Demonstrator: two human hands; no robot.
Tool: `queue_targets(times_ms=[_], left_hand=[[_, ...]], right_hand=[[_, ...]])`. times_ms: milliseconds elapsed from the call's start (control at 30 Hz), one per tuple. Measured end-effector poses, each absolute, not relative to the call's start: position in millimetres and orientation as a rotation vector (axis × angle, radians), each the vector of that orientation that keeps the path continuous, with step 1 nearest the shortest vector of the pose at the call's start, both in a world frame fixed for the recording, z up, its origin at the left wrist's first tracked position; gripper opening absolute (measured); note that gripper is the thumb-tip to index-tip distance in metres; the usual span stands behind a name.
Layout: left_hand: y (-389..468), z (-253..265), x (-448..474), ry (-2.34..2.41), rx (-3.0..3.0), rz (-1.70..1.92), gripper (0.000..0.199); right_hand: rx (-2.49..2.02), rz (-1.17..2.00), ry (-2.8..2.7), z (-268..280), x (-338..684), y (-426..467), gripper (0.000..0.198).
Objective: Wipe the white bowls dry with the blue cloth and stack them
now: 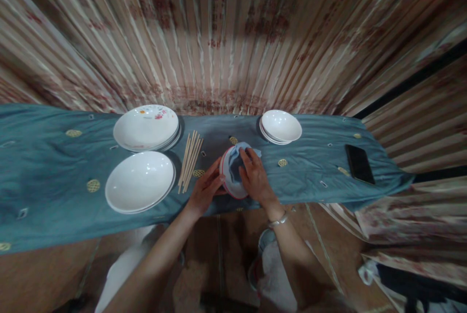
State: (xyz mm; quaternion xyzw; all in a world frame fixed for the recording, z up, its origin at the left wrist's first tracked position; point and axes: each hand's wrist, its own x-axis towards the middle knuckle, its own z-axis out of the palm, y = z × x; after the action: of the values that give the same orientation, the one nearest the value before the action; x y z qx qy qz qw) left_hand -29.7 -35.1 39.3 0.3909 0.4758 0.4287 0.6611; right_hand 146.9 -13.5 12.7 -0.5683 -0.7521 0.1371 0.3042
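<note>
My left hand (207, 187) grips the near-left side of a white bowl (239, 190) with a red rim, tilted at the table's front edge. Inside the bowl, my right hand (255, 179) presses a light blue cloth (236, 162) against the wall, its fingers bent over the fabric. Part of the cloth sticks out past the bowl's far rim. Just left of the bowl lies a bundle of wooden chopsticks (190, 162). The underside of the bowl and some left fingertips are hidden.
A teal patterned cloth covers the narrow table (306, 176). On the left stand stacked flowered plates (146, 128) and large white bowls (140, 181). Small white bowls (281, 125) are stacked at the back right. A black phone (360, 164) lies far right. Pleated curtains (219, 35) hang behind.
</note>
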Motion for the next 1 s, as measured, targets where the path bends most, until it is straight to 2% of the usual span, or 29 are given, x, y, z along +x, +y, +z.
queue_targets(times_ms=[300,467,667,1000], left_hand=[[-32,36,-31,1.073,0.934,0.968,0.085],[-29,35,-29,1.093,0.963,0.992,0.08],[-24,34,-26,1.13,1.01,1.02,0.07],[-17,33,-26,1.162,1.059,1.002,0.067]], right_hand=[[-1.722,0.034,-2.277,15,158,-22,0.046],[-1.732,0.021,-2.316,15,162,-31,0.041],[-1.608,0.221,-2.365,15,168,-36,0.035],[-1.275,0.888,-2.125,14,163,-32,0.035]])
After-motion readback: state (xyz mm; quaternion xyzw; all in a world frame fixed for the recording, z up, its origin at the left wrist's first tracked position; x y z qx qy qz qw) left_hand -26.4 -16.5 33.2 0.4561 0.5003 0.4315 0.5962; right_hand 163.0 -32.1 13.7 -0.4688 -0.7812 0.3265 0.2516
